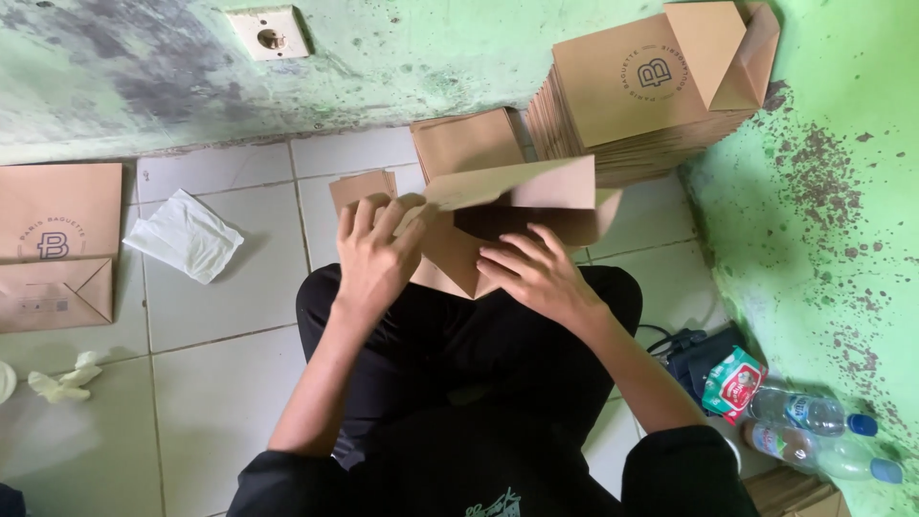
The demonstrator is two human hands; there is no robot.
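From the head cam I see both hands on a half-folded brown paper bag (498,215) resting on the lap, over black trousers (450,354). The left hand (371,257) is at the bag's left edge, fingers curled up over a folded flap, thumb side pressing the paper; it grips the flap, tho I can't tell how firmly. The right hand (538,275) lies flat-ish on the bag's lower right part, fingers spread and pointing left, pressing the paper down, not clamped around anything. The hands are apart, w/ the bag's dark open fold between them. The bag's top flap stands up, tilted toward the wall.

Just beyond the bag, on the white tile floor (225,306), lies another flat brown bag piece (467,142), and behind that, against the green wall (833,182), a tall stack of finished bags (641,105) w/ one bag on top, its corner folded. At far left another finished bag (57,244) lies flat on the floor, well apart from the hands. Near it are a crumpled white cloth (185,235) and, lower left, a small wad of white paper (62,381).

At right, beside the knee: a dark pouch (694,354), a green-and-red packet (732,383) leaning on it, and two plastic water bottles (814,431) w/ blue caps lying by the wall. A wall socket (270,33) is up top on the stained wall.
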